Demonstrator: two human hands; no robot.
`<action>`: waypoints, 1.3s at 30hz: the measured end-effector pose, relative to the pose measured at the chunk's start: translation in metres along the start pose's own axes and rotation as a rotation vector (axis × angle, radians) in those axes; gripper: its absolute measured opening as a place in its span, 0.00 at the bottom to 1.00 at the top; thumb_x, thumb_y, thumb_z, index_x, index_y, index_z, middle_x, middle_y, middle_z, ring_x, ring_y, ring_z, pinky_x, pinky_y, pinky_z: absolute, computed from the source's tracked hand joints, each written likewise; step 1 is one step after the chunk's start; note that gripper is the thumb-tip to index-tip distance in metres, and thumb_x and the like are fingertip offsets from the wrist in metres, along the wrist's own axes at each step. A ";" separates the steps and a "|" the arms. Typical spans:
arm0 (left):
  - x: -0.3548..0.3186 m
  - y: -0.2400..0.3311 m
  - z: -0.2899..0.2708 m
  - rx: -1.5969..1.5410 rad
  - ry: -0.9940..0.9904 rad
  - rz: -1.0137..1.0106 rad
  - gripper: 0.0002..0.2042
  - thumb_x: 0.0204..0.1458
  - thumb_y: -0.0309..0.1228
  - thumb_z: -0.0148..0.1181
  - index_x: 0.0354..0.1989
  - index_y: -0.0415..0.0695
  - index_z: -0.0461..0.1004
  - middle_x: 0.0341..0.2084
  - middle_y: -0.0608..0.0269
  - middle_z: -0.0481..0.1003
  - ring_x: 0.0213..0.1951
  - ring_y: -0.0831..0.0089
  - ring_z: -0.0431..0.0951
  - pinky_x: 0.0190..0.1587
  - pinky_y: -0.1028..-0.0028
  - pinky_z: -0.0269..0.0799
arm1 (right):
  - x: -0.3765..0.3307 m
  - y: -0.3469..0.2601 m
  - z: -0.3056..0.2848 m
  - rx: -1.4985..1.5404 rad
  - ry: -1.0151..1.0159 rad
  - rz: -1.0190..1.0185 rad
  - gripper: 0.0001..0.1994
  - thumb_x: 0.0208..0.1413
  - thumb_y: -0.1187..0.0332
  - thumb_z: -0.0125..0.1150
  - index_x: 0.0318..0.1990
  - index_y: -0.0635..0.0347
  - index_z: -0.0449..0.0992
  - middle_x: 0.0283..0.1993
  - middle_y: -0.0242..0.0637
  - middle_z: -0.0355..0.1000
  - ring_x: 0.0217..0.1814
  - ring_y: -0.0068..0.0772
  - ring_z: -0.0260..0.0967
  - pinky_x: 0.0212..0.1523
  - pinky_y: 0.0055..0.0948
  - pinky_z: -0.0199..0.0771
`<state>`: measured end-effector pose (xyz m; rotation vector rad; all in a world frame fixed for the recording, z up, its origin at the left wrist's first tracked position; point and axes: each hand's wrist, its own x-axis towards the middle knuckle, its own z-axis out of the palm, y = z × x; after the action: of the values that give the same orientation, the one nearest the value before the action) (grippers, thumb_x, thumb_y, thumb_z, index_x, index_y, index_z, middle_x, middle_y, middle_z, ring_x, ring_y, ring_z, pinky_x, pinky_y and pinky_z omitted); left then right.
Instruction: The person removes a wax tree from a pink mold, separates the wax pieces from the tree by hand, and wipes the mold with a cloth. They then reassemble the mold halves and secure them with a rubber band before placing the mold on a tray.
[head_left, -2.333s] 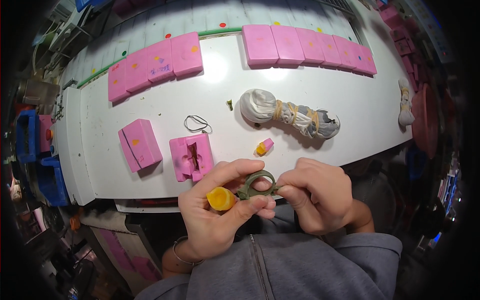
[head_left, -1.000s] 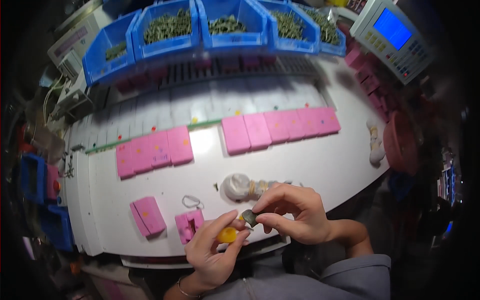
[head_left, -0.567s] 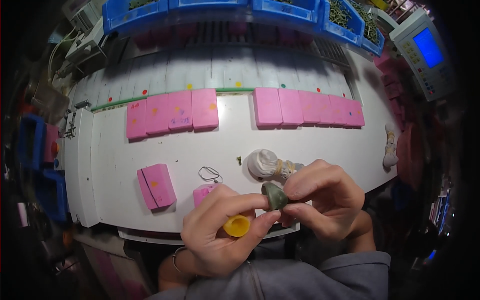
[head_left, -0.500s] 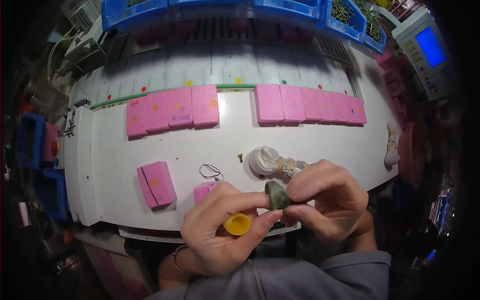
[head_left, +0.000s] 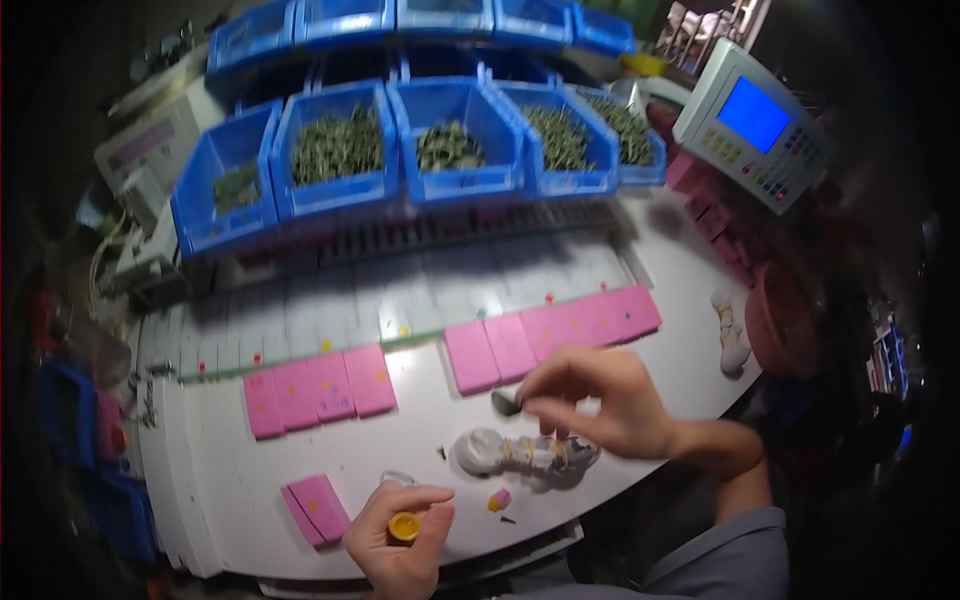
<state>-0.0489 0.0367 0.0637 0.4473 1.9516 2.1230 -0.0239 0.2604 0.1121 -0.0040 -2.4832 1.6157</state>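
Observation:
Raised over the table, my right hand [head_left: 615, 400] pinches a dark green ring-shaped piece [head_left: 506, 403] between thumb and fingers. The piece is small and slightly blurred. Lower down, near the front edge, my left hand [head_left: 392, 545] curls round a small yellow cup-like thing [head_left: 404, 527], its round end facing up. Below my right hand lies a whitish cloth bundle [head_left: 482, 452] tied with bands. A small pink and yellow piece [head_left: 499, 499] rests on the table between the hands. A grey cord loop [head_left: 398, 477] is partly hidden behind my left hand.
Blue bins [head_left: 340, 190] filled with small green pieces stand at the back. Pink mould blocks [head_left: 320, 388] line the table, with more pink blocks [head_left: 550, 330] to the right. A single banded pink block [head_left: 316, 510] lies front left. A control panel [head_left: 755, 120] and reddish bowl [head_left: 785, 325] are at right.
My hands have come apart: the right moved forward with the green piece, the left stays low with the yellow thing. The view has tilted up, showing more of the bins.

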 end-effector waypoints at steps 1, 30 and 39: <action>0.001 -0.010 -0.006 0.027 -0.001 0.080 0.03 0.52 0.20 0.57 0.34 0.36 0.74 0.22 0.71 0.69 0.20 0.88 0.64 0.20 0.86 0.57 | 0.017 0.000 -0.015 -0.004 -0.010 0.085 0.06 0.52 0.76 0.60 0.37 0.64 0.74 0.31 0.34 0.74 0.26 0.20 0.72 0.24 0.19 0.73; -0.039 -0.018 -0.045 -0.168 0.112 -0.042 0.16 0.49 0.18 0.55 0.47 0.31 0.64 0.40 0.50 0.69 0.36 0.72 0.74 0.37 0.78 0.72 | -0.050 0.044 0.070 -0.508 -0.157 -0.115 0.13 0.46 0.79 0.62 0.42 0.61 0.73 0.39 0.39 0.70 0.33 0.38 0.73 0.30 0.29 0.74; -0.062 -0.018 -0.023 0.100 -0.138 0.039 0.15 0.41 0.16 0.64 0.41 0.29 0.72 0.39 0.49 0.74 0.41 0.69 0.75 0.43 0.75 0.73 | -0.091 0.055 0.079 -0.432 -0.101 -0.043 0.12 0.48 0.77 0.60 0.40 0.62 0.68 0.39 0.39 0.66 0.32 0.38 0.70 0.26 0.31 0.72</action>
<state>-0.0010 -0.0051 0.0393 0.6374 1.9912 1.9660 0.0481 0.2021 0.0179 0.0747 -2.8356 1.0590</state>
